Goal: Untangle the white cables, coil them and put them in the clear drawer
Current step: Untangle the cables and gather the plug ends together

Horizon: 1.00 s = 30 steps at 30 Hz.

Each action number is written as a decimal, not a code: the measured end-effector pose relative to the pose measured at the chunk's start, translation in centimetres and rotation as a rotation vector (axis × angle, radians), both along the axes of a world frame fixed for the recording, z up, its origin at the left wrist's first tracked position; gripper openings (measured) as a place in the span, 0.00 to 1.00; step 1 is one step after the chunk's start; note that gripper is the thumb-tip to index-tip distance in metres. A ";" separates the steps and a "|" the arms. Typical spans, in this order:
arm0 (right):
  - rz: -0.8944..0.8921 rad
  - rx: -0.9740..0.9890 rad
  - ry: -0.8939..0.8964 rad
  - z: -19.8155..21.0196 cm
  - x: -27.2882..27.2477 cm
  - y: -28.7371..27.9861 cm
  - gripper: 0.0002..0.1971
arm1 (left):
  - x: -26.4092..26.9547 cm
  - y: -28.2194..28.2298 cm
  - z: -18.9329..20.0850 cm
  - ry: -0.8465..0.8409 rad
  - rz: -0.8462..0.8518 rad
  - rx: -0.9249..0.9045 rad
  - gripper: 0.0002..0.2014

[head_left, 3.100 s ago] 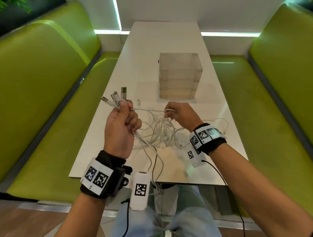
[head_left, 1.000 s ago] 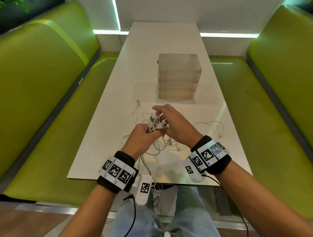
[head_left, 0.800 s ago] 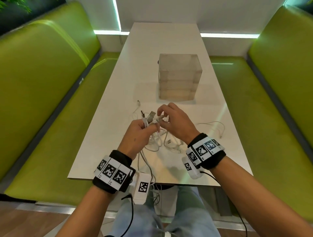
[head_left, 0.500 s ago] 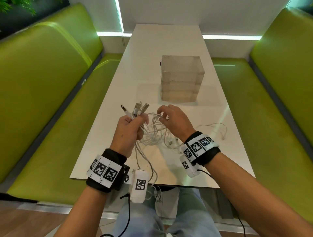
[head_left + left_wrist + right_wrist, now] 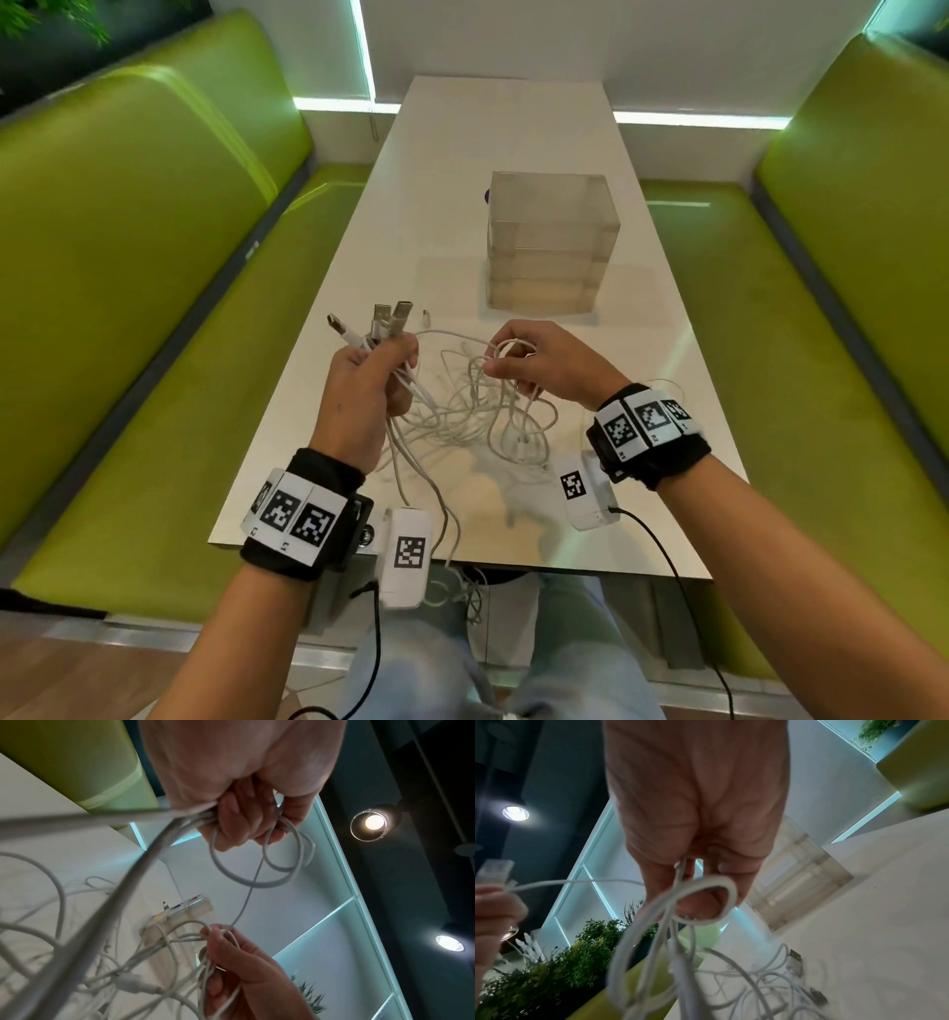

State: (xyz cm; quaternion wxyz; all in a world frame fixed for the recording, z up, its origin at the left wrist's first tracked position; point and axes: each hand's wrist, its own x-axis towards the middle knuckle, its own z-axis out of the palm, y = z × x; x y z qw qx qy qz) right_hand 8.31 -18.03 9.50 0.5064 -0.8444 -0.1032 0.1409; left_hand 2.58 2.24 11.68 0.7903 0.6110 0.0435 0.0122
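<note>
A tangle of white cables (image 5: pixel 472 411) lies on the near part of the white table (image 5: pixel 462 205) and some strands hang over its front edge. My left hand (image 5: pixel 369 380) grips a bundle of cable ends, with several USB plugs (image 5: pixel 382 321) sticking up above the fist; in the left wrist view the left hand (image 5: pixel 241 821) is curled round the strands. My right hand (image 5: pixel 534 365) pinches a small loop of cable (image 5: pixel 706 898) lifted from the tangle. One strand runs taut between both hands. The clear drawer unit (image 5: pixel 549 241) stands closed behind the hands.
Green bench seats (image 5: pixel 128 308) flank the table on both sides. A loose cable end (image 5: pixel 667 385) lies to the right of the right wrist. A small plug (image 5: pixel 426 314) rests on the table beyond the left hand.
The hands were close together over the tangle a second ago. Since then the left hand has lifted leftward with the plugs and the right hand has drawn a loop to the right.
</note>
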 end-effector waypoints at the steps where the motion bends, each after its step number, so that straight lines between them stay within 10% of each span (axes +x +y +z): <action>1: -0.042 0.012 -0.008 -0.1 0.0 0.0 0.11 | -0.2 -0.3 0.2 -0.008 -0.017 0.007 0.14; 23: 0.107 0.639 0.155 1.7 0.1 -0.7 0.14 | -0.9 0.0 2.4 -0.111 0.067 -0.115 0.14; 30: 0.142 0.125 -0.020 -1.0 -0.1 0.0 0.04 | -1.1 -0.1 2.7 -0.111 0.080 -0.148 0.14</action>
